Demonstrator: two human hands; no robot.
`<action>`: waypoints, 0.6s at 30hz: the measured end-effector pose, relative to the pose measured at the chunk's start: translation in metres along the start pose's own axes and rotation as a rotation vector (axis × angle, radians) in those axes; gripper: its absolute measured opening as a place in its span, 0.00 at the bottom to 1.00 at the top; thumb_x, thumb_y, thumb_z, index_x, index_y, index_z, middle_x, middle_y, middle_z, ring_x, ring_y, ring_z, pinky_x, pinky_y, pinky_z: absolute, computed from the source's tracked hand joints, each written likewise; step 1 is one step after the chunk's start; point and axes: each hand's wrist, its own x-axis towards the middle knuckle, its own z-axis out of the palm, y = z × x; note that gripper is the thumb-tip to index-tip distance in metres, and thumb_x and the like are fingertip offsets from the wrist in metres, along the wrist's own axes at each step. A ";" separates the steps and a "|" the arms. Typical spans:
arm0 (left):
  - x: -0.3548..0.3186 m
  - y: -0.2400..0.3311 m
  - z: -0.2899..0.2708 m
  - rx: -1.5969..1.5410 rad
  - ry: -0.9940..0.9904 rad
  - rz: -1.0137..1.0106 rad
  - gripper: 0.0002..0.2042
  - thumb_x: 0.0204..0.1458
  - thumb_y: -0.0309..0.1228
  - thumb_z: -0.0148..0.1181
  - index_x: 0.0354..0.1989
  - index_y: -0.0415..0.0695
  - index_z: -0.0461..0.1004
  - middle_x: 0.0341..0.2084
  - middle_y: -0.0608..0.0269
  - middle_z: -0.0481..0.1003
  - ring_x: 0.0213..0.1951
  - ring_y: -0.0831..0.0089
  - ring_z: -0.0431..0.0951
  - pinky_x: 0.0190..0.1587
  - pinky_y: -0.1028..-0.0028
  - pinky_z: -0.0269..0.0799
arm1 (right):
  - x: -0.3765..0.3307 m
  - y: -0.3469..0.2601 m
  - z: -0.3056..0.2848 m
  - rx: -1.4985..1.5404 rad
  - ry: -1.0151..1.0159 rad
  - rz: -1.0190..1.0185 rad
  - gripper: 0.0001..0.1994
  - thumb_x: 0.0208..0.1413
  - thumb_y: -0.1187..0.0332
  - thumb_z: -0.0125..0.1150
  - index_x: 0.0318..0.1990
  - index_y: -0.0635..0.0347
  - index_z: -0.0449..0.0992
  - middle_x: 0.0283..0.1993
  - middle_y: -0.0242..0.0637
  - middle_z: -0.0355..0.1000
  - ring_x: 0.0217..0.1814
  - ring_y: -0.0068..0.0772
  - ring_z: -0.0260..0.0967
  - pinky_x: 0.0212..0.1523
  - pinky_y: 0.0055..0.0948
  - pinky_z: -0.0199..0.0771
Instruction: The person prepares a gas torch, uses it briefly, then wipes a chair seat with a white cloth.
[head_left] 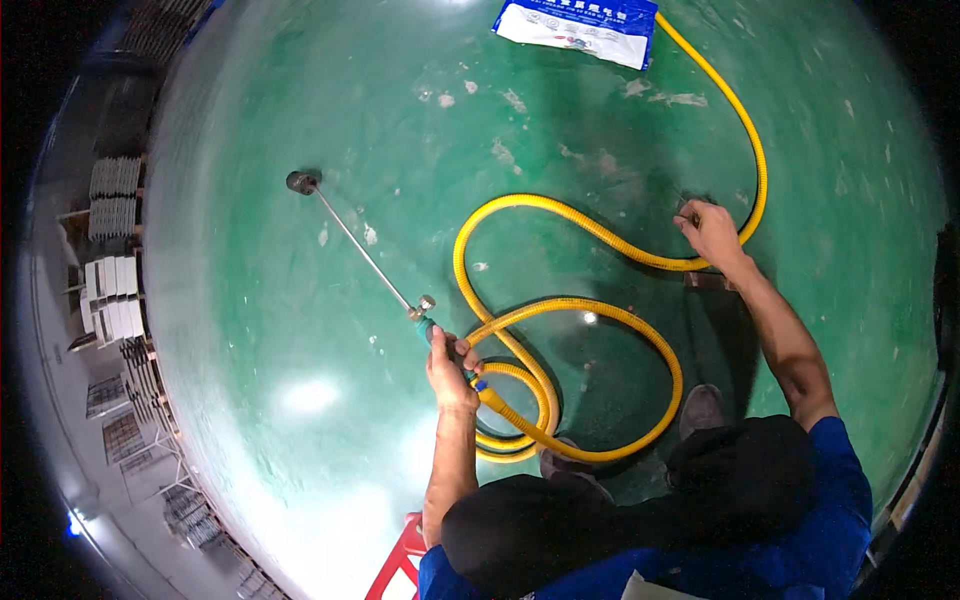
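Knees nearest, torch in left hand

The left hand clasps the torch's handle; the rod slants ahead and leftward of that grip, the hose loops rightward. The right hand's fingers curl together; whether they hold anything cannot be told.

Blue top, short sleeves; black trousers; greyish shoes; forearms bare.

Looks like a workshop or warehouse. Has a broad, glossy green floor, scuffed with pale patches and shining with reflected light. Shows stacks of pale, flat goods along the left edge, some apparently on pallets. Also hints at industrial work through a metal torch on a long yellow hose, looped over the floor.
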 end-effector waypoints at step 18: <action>-0.104 -0.001 0.043 0.097 -0.398 0.332 0.15 0.62 0.44 0.49 0.37 0.44 0.60 0.21 0.62 0.65 0.14 0.75 0.64 0.16 0.75 0.63 | -0.036 -0.294 -0.026 0.452 -0.476 -0.602 0.19 0.55 0.55 0.61 0.31 0.67 0.78 0.20 0.50 0.69 0.22 0.50 0.68 0.24 0.41 0.63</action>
